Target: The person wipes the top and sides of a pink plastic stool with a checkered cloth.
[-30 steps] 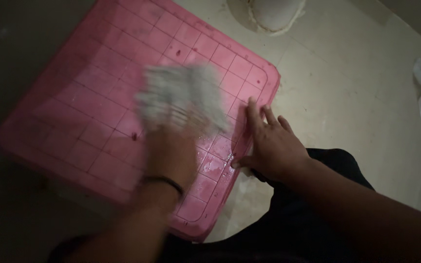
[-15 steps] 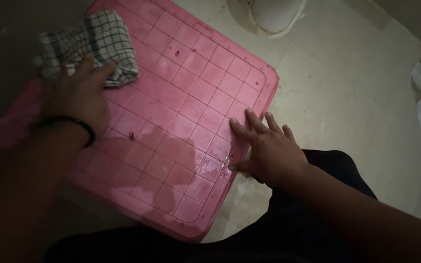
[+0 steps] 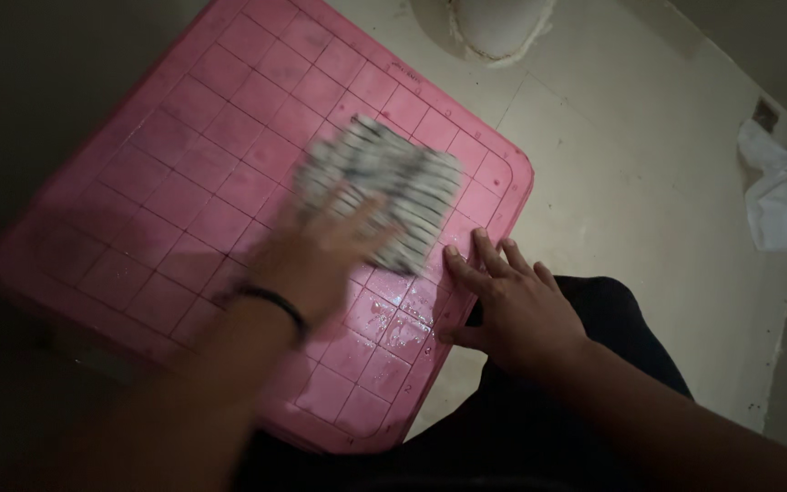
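The left hand (image 3: 321,264) lies palm down on a checked cloth (image 3: 384,187), fingers spread over its near edge and pressing it flat; hand and cloth are blurred, so the exact grip cannot be told. A dark band sits on that wrist. The cloth rests on a pink lid (image 3: 184,210) with a raised square grid, in the right half of its top surface, short of the rim on every side.

The right hand (image 3: 512,305) is open and flat, fingers apart, laid on the lid's right-hand edge just beside the cloth but apart from it. Wet patches (image 3: 393,319) shine on the grid squares between the two hands.

Edges and room: the lid's rounded far-right corner stands close to the cloth. The left part of the lid is bare pink surface. Beyond the right edge lies pale floor (image 3: 649,182). A white round base (image 3: 498,27) stands at the top, and a crumpled white bag (image 3: 781,196) lies well apart at the far right.
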